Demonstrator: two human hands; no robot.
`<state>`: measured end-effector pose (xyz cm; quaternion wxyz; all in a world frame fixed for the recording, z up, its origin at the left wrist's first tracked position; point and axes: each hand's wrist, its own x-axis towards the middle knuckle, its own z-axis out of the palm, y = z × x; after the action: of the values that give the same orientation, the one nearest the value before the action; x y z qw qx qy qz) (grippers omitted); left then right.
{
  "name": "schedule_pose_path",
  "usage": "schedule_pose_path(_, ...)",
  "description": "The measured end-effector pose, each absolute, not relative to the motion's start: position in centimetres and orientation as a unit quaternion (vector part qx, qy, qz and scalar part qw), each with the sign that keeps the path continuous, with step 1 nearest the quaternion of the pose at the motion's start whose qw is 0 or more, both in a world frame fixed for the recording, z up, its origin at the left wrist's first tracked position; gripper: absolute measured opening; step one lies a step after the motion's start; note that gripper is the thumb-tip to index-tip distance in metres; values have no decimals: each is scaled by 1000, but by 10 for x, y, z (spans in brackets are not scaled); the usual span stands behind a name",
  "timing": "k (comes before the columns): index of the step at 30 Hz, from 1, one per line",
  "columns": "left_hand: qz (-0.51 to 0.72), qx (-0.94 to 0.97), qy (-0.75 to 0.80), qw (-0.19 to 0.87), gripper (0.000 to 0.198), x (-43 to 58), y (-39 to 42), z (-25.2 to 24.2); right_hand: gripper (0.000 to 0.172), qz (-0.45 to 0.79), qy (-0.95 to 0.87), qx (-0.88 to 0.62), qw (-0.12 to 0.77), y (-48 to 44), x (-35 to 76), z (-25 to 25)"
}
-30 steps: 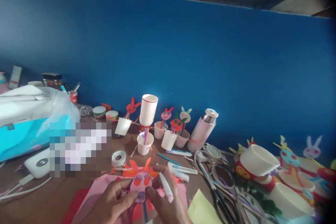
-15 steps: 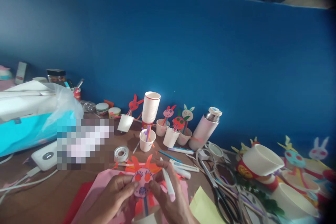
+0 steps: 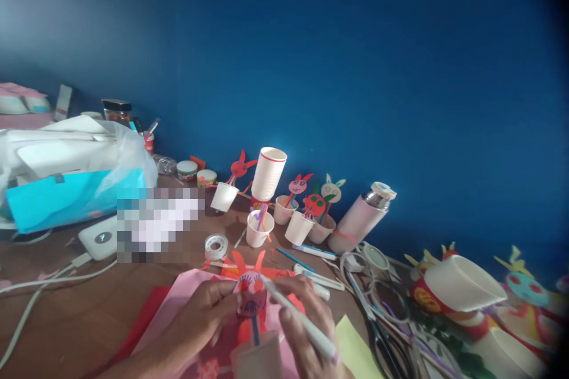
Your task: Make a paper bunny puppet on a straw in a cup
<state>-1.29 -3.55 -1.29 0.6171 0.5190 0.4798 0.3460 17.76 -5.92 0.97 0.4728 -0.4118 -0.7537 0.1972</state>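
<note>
Left hand (image 3: 200, 314): closed on edge of pink paper head (image 3: 250, 295) | right hand (image 3: 306, 331): closed around white marker (image 3: 297, 320), tip at head's upper edge | head lay above pink card sheet (image 3: 178, 302) | firmer left pinch would have steadied marking

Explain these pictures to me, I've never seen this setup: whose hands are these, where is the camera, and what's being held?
These are a person's own bare hands, no machine. All pictures come from one camera worn on their head, looking forward and down. The left hand holds a pink paper face with red eyes; the right hand holds a white marker near it. On the wooden table lie pink paper, a tape roll, paper cups and a thermos.
</note>
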Motion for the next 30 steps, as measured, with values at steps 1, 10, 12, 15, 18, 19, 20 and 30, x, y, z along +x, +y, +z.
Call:
schedule_pose_path(1,346,515,481,619,46,-12,-36,-13,18,191,-765,-397,470,-59,175,11)
schedule_pose_path(10,334,542,475,607,42,-12,-42,-10,22,130,-790,-355,483,-52,163,0)
schedule_pose_path(12,336,547,471,605,43,-12,-42,-8,19,128,-790,-358,481,-52,163,-1)
schedule_pose_path(15,332,549,471,605,41,-12,-42,-6,20,130,-790,-360,479,-51,164,-2)
schedule_pose_path(18,326,551,474,605,42,-11,-42,-6,23,130,-791,-361,476,-51,164,-5)
schedule_pose_path(19,325,550,472,607,43,-12,-42,-7,23,131,-792,-361,475,-51,164,-5)
schedule_pose_path(20,327,550,471,607,44,-12,-42,-8,23,132,-793,-360,474,-51,164,-6)
schedule_pose_path(30,330,551,463,611,49,-12,-42,-8,18,143,-789,-383,459,-51,163,-6)
